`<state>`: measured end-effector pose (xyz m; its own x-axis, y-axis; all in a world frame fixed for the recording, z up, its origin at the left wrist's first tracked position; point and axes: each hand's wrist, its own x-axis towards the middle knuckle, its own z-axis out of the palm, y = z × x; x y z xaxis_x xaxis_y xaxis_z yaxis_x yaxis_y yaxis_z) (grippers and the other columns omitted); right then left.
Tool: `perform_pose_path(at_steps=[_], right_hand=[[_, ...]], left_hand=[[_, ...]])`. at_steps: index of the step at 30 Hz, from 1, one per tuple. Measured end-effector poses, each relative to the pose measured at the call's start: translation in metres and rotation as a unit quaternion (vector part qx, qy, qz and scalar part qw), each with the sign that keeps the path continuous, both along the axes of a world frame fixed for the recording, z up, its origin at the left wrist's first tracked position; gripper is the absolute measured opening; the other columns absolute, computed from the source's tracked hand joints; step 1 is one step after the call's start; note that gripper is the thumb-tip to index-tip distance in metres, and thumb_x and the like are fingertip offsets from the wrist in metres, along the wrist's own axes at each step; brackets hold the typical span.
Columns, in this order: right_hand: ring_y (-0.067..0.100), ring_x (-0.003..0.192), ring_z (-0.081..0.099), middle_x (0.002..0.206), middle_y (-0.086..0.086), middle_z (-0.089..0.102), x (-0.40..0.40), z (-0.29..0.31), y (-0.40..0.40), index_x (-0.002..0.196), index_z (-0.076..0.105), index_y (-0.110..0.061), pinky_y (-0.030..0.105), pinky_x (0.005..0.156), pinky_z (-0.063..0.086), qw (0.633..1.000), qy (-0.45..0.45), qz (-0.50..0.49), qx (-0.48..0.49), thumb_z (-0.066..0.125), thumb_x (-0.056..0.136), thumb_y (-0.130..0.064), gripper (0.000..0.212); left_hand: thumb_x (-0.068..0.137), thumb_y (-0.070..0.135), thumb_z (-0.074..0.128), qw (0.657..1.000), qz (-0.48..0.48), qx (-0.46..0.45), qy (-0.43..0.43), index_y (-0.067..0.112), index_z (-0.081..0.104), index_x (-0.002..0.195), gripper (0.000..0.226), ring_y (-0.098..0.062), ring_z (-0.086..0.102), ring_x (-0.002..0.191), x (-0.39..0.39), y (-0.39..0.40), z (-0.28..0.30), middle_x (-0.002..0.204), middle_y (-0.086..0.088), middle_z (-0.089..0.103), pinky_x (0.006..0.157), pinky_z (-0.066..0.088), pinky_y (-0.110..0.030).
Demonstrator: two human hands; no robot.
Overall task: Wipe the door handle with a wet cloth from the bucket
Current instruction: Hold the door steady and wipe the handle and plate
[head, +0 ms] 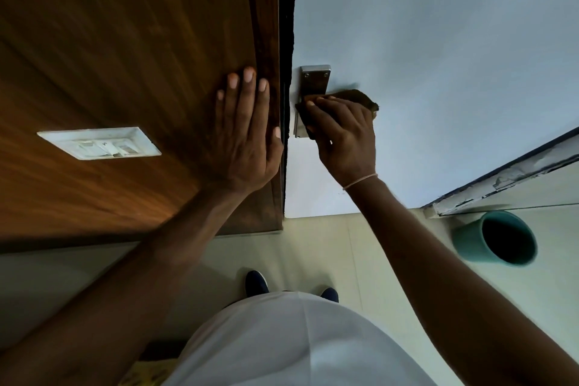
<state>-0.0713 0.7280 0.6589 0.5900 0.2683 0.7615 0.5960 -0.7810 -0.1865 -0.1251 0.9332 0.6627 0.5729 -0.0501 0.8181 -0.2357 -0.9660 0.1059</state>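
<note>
A steel door handle plate is fixed near the left edge of a pale blue-white door. My right hand presses a dark brown cloth over the lower part of the plate, so the lever itself is hidden under cloth and fingers. My left hand lies flat, fingers spread, on the brown wooden panel beside the door's edge, holding nothing. A teal bucket stands on the floor at the lower right; its inside looks dark.
A white switch plate sits on the wooden panel to the left. A worn door frame edge runs diagonally at the right. Pale floor tiles lie below, with my dark shoes and white garment at the bottom.
</note>
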Motion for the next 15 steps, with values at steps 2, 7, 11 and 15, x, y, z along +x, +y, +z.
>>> perform_pose_path(at_steps=[2,7,11,15], right_hand=[[0.032,0.118,0.072,0.127,0.006,0.078,0.005,0.002,-0.019,0.130,0.079,-0.015,0.049,0.098,0.053,1.000,0.014,-0.004,0.011,0.075,0.102,-0.015,0.028],[0.031,0.116,0.073,0.124,0.004,0.079,0.003,0.000,-0.025,0.125,0.081,-0.016,0.045,0.099,0.053,0.997,0.035,-0.049,0.038,0.079,0.095,-0.010,0.031],[0.032,0.117,0.072,0.129,0.006,0.078,-0.006,0.002,0.016,0.126,0.081,-0.015,0.043,0.100,0.053,0.999,0.033,-0.026,0.023,0.075,0.098,-0.006,0.031],[0.030,0.114,0.074,0.128,0.003,0.078,0.007,0.001,-0.022,0.127,0.080,-0.017,0.045,0.097,0.053,1.000,0.021,-0.004,0.008,0.075,0.102,-0.013,0.026]], left_hand=[[0.105,0.028,0.056,1.000,0.000,-0.007,-0.005,0.004,0.021,0.170,0.077,-0.044,0.026,0.160,0.002,-0.001,0.000,0.169,-0.028,0.037,0.135,0.020,-0.056],[0.105,0.030,0.053,0.999,-0.004,-0.050,0.016,0.002,0.022,0.169,0.077,-0.048,0.026,0.160,0.000,-0.015,-0.003,0.169,-0.031,0.034,0.135,0.021,-0.060],[0.105,0.031,0.053,0.999,-0.001,-0.047,0.023,0.001,0.022,0.169,0.076,-0.048,0.025,0.160,0.000,-0.013,-0.003,0.169,-0.031,0.034,0.135,0.021,-0.060],[0.105,0.030,0.054,0.999,-0.002,-0.040,0.020,0.000,0.024,0.168,0.076,-0.048,0.026,0.159,0.000,-0.012,-0.002,0.168,-0.032,0.036,0.134,0.021,-0.059]])
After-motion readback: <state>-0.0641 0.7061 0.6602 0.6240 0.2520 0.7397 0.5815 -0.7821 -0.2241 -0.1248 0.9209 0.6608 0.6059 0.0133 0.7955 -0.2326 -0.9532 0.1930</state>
